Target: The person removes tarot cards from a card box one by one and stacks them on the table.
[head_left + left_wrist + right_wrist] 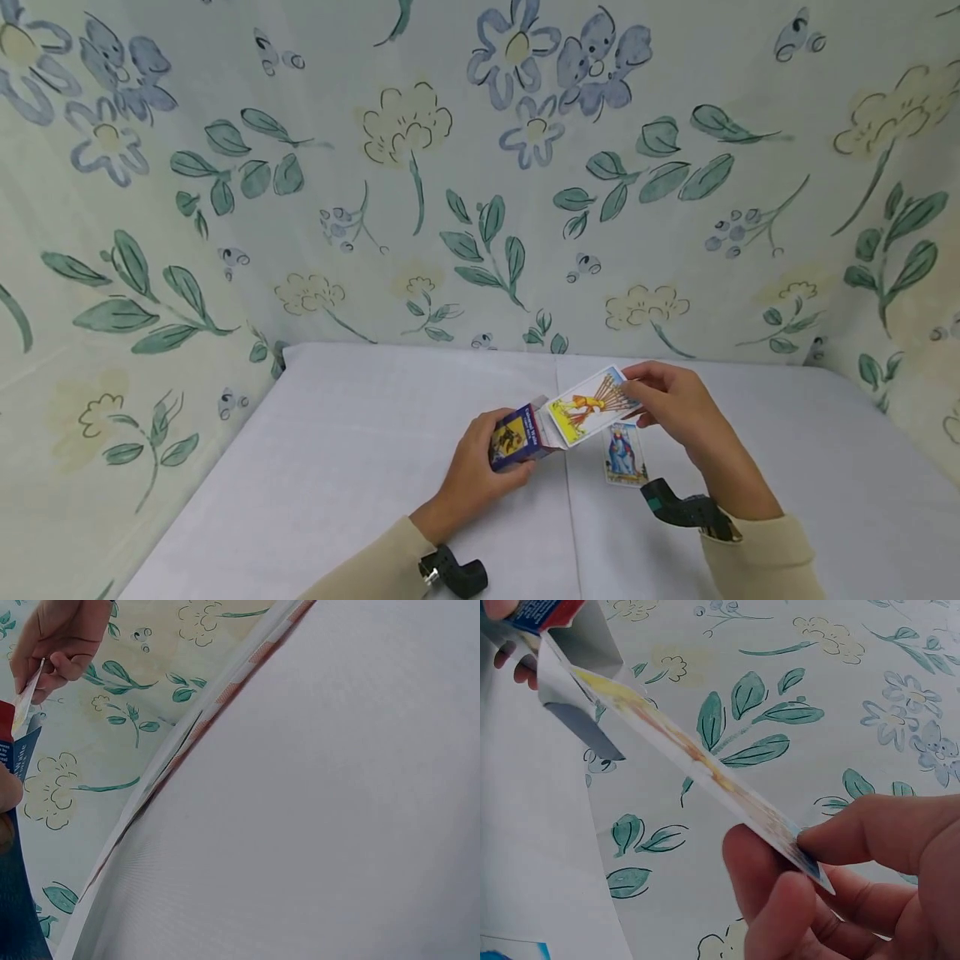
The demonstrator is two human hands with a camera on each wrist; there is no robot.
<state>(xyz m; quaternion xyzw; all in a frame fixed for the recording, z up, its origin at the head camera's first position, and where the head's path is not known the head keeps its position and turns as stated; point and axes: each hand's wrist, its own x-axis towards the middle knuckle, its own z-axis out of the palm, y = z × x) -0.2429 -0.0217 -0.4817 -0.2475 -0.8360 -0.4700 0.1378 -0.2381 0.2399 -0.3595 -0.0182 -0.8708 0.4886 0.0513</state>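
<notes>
Box (513, 438) gripped in the left hand (472, 473), likely for steadiness, presents its open mouth to a card (587, 408) the right hand (677, 406) pinches by its outer end. We see a second card (623, 454) on the worktop (360, 442).

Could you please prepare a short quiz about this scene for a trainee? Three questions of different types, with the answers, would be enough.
1. Which hand grips the blue card box?
2. True or false: the tarot card with the bundle of rods lies flat on the white cloth.
3. Choose one. What lies on the cloth near the right wrist?
a) a pen
b) another tarot card
c) a coin

Key:
1. The left hand.
2. False; the right hand holds it by one end, at the box's opening.
3. b
</notes>
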